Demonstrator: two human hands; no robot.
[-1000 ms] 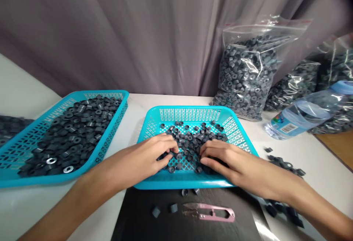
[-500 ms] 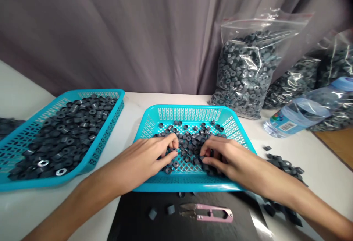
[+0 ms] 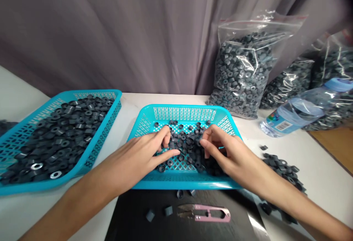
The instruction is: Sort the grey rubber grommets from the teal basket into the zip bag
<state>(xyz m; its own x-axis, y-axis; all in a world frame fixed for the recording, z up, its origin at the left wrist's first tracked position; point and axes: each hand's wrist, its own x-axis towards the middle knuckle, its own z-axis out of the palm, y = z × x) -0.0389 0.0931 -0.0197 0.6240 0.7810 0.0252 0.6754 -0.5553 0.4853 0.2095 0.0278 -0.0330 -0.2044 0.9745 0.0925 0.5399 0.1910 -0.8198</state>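
Observation:
A turquoise plastic basket (image 3: 182, 185) in front of me holds many small dark-grey plastic rings (image 3: 190, 149). Over its left part, my left hand (image 3: 154, 151) hovers with thumb stretched out and apart from the curled fingers; nothing shows between them. On the other side, my right hand (image 3: 223, 147) has thumb and index fingertip pressed together in a pinch above the denser heap. Whatever is in that pinch is too small and dark to make out against the rings behind.
A second turquoise basket (image 3: 106, 130), at left, is heaped with grey rings. Pink thread snips (image 3: 212, 213) and loose pieces lie on a black mat (image 3: 132, 230). At right are a ring pile (image 3: 284, 171), a water bottle (image 3: 292, 114) and filled zip bags (image 3: 242, 71).
My left thumb and index finger have parted. My right hand has risen slightly from the heap, fingertips pinched. The whole view has shifted a little.

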